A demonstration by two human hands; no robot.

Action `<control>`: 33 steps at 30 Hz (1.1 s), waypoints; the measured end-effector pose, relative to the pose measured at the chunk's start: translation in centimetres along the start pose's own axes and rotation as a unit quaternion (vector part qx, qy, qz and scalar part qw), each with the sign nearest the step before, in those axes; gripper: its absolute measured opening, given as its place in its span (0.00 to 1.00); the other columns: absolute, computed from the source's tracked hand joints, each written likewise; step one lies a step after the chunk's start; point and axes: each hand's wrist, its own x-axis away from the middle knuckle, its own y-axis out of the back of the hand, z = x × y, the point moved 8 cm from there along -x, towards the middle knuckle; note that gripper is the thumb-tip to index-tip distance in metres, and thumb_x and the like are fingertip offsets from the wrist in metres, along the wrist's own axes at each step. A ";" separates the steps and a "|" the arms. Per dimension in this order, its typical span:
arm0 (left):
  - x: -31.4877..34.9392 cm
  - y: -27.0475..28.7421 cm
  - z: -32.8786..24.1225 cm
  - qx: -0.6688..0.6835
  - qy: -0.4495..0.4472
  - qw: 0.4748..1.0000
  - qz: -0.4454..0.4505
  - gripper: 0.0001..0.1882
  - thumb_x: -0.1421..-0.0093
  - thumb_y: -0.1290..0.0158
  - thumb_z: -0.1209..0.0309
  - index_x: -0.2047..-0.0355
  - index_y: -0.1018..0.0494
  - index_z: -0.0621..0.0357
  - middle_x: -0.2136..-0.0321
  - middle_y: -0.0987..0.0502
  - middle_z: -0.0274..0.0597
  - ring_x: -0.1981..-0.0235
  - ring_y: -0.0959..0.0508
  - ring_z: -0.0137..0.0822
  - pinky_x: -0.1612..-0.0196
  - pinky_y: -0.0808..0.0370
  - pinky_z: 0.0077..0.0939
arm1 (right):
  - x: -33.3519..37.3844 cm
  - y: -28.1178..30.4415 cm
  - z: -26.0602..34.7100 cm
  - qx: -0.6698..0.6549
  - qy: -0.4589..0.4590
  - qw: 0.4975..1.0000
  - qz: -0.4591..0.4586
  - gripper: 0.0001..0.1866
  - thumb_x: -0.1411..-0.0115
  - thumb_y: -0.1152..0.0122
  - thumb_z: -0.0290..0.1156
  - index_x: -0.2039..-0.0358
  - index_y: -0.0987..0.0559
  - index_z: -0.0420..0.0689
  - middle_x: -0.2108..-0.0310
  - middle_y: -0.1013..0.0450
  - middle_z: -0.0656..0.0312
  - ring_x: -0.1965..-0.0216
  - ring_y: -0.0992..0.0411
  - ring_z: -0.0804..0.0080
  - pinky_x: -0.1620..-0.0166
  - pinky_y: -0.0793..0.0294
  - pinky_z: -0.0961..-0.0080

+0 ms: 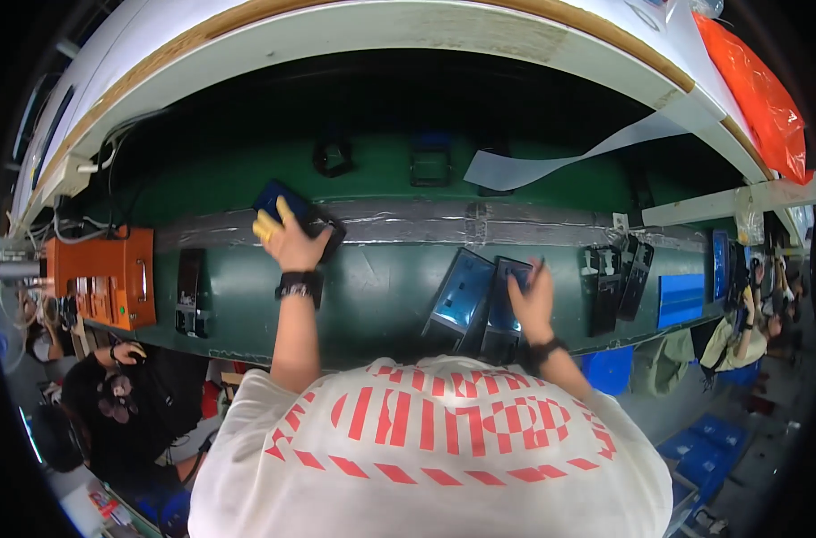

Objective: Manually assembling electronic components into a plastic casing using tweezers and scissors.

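Observation:
My left hand (293,242) reaches past the grey taped strip with yellow covers on some fingers. It grips a dark, flat panel with a blue face (273,194), its fingers laid over the face and the thumb apart at the near right side. My right hand (534,303) is at the right edge of a black-framed panel with a shiny blue face (506,285), thumb at the edge and fingers curled beyond it. Something small and dark shows at a fingertip; I cannot make it out. Just left, a similar blue-faced panel (462,291) lies tilted on the green bench.
Black frames (605,287) and a blue block (681,300) lie to the right. On the left are a black frame (191,291) and an orange drawer cabinet (112,273). A white shelf edge (381,31) crosses above; a translucent strip (569,166) hangs down. Co-workers sit both sides.

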 end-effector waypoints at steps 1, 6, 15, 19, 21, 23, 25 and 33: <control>1.0 -1.6 2.6 0.023 0.023 0.999 0.030 0.52 0.66 0.36 0.60 0.42 0.52 0.53 0.48 0.51 0.71 0.46 0.50 0.64 0.44 0.51 0.47 | 2.7 0.7 -1.6 0.057 0.023 0.998 -0.024 0.29 0.59 0.36 0.33 0.58 0.36 0.32 0.74 0.38 0.56 0.70 0.38 0.60 0.64 0.37 0.70; 0.1 -5.3 8.9 0.217 0.090 0.971 0.052 0.28 0.50 0.59 0.81 0.46 0.41 0.53 0.56 0.31 0.52 0.59 0.29 0.45 0.55 0.33 0.29 | 9.3 -0.5 -7.2 -0.055 -0.166 0.984 0.031 0.19 0.57 0.35 0.30 0.72 0.37 0.40 0.78 0.40 0.63 0.77 0.41 0.74 0.71 0.39 0.78; -17.1 -7.5 11.6 0.246 0.015 0.969 0.017 0.22 0.47 0.55 0.73 0.49 0.39 0.51 0.54 0.33 0.53 0.53 0.33 0.49 0.53 0.36 0.34 | 4.0 4.8 -10.4 -0.333 -0.229 0.914 -0.031 0.15 0.48 0.47 0.19 0.79 0.43 0.48 0.79 0.41 0.70 0.75 0.42 0.84 0.70 0.41 0.86; -19.6 -10.4 15.2 0.080 0.080 0.993 0.025 0.27 0.52 0.51 0.67 0.49 0.39 0.53 0.52 0.35 0.50 0.52 0.34 0.49 0.51 0.39 0.39 | -8.6 4.2 -8.9 -0.258 -0.134 0.956 0.036 0.15 0.49 0.47 0.19 0.80 0.43 0.48 0.81 0.44 0.72 0.76 0.44 0.85 0.71 0.41 0.87; -16.6 -5.0 5.9 0.052 0.027 0.986 -0.158 0.31 0.57 0.48 0.63 0.51 0.38 0.57 0.52 0.35 0.49 0.51 0.35 0.49 0.49 0.41 0.41 | -14.4 3.7 -10.3 -0.209 -0.120 0.970 0.011 0.14 0.49 0.45 0.20 0.79 0.42 0.47 0.80 0.42 0.71 0.75 0.42 0.83 0.69 0.39 0.84; -11.3 -2.3 0.3 0.289 -0.091 0.940 -0.156 0.23 0.55 0.50 0.70 0.56 0.35 0.64 0.57 0.32 0.52 0.54 0.33 0.49 0.50 0.38 0.35 | -21.5 1.6 -13.6 -0.109 -0.078 0.991 0.005 0.15 0.52 0.42 0.24 0.81 0.41 0.46 0.83 0.42 0.68 0.78 0.41 0.79 0.72 0.36 0.79; -3.4 -2.2 -4.7 0.364 -0.087 0.926 0.056 0.14 0.51 0.52 0.71 0.62 0.31 0.58 0.65 0.26 0.49 0.62 0.27 0.46 0.58 0.31 0.33 | -25.7 -0.2 -11.9 0.001 -0.051 0.999 0.001 0.12 0.52 0.42 0.30 0.80 0.36 0.41 0.81 0.32 0.58 0.75 0.31 0.69 0.68 0.33 0.75; 17.7 -6.0 -11.7 0.258 -0.207 0.823 0.461 0.28 0.56 0.43 0.55 0.59 0.34 0.60 0.72 0.25 0.47 0.71 0.24 0.45 0.68 0.28 0.30 | -16.8 -1.3 -7.3 -0.210 -0.036 0.976 -0.034 0.14 0.49 0.43 0.33 0.80 0.37 0.42 0.86 0.34 0.62 0.84 0.36 0.77 0.81 0.38 0.79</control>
